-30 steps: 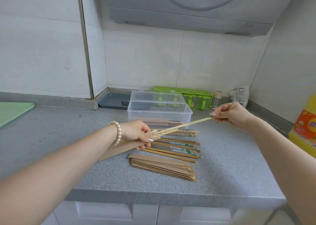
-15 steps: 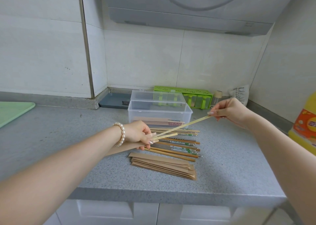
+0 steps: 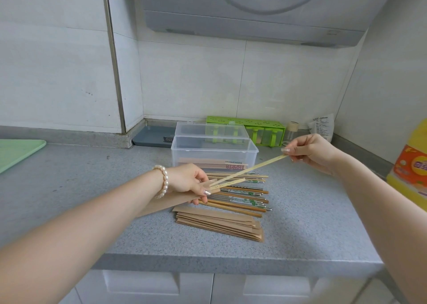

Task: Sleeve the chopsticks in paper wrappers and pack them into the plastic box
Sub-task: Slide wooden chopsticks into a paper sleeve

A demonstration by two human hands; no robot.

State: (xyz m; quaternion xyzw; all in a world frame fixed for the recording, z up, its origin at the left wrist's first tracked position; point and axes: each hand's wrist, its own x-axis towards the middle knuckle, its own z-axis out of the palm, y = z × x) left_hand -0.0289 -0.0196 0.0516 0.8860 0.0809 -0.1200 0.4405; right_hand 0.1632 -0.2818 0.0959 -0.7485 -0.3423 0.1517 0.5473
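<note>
Left hand [image 3: 187, 180] pinches the open mouth of a paper wrapper [image 3: 166, 203], whose length runs back under the wrist and is partly hidden by it, while the right hand [image 3: 309, 152] pinches the far end of a pale chopstick [image 3: 251, 169] that slants down to the wrapper mouth, beside a second one [image 3: 228, 183] already part-way in. Between the hands lie loose chopsticks [image 3: 240, 196], with a wrapper stack [image 3: 219, 222] nearer and the box [image 3: 213, 153], holding sleeved pairs, just beyond; how deep either stick sits is hard to tell.
</note>
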